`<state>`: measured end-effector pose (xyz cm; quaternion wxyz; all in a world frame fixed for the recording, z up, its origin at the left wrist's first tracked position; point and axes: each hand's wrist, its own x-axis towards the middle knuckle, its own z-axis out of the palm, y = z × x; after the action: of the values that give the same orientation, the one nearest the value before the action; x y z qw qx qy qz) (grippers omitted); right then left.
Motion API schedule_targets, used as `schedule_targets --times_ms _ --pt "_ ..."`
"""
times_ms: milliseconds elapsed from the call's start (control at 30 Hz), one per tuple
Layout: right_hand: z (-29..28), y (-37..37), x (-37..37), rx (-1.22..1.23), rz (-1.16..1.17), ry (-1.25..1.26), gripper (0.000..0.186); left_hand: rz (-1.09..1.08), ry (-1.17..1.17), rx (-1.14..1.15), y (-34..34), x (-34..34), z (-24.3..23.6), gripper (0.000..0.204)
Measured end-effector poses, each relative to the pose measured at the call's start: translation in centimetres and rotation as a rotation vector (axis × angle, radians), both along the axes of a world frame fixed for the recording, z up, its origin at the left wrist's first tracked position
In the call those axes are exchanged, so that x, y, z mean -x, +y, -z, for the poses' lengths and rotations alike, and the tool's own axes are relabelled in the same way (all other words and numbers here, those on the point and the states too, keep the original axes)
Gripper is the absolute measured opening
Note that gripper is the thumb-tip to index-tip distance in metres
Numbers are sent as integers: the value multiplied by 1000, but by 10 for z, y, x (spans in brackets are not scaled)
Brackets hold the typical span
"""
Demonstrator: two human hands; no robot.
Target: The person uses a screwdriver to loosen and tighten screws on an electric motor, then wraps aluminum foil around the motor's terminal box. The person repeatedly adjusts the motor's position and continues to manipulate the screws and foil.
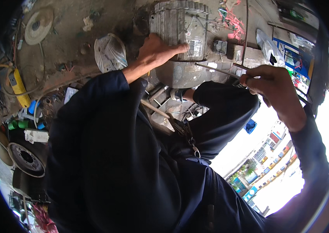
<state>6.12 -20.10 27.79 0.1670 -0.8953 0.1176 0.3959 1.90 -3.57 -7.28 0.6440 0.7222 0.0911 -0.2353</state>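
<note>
The workshop floor (69,48) was brown, grimy and strewn with scraps, and it ran out under everything I had around me. Nearest to me were my dark trousers (226,112), one knee bent out to the side, and just past them lay the grey ribbed motor housing (168,25) on the floor. My left hand (154,53) lay flat over its ribs, thumb stretched to the pale label plate (196,48), pressing rather than gripping. My right hand (271,83) was closed around a thin metal rod (219,70), its tip at the housing's seam; I couldn't tell whether it touched. The body looked rounded, so I judged it might roll if my left palm eased off, and a rod levered at a bad angle could skid along the metal toward my thumb. Beside the housing sat a small dark box (220,47), with pink strands (234,25) beyond it that could snag the rod if I swung it wide. Farther off, to my left, were a whitish bag (110,52) and a yellow tool-like case (18,87).
</note>
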Motion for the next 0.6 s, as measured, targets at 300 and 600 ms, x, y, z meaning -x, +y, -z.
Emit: schedule_targets --times_ms 300,600 --pt "-2 -4 19 123 -597 -27 26 -16 52 -28 2 -10 2 133" --pt "-1 -3 20 170 -942 -166 17 -38 146 -87 1 6 -9 143"
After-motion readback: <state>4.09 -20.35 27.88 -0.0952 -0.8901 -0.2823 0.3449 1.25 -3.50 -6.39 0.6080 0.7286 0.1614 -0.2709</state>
